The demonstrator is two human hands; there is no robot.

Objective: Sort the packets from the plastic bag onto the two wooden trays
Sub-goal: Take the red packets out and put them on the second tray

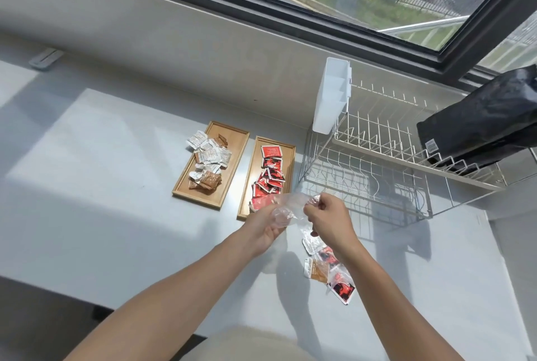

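Plastic of the bag (286, 209) is thin, clear and limp, and both hands pinch it above the counter (116, 215), the left hand (266, 232) closed on its crumpled lower part and the right hand (329, 219) closed on its upper edge. Some packets (328, 267) lie loose on the counter under the right wrist; they look light, flat and a little slippery, so I think it is best to take each by an edge. Pale ones lie on the left tray (232, 169), red ones on the right tray (289, 169).

Both hands (296, 221) grip clear plastic bag (286, 209); packets (328, 267) seemingly inside.
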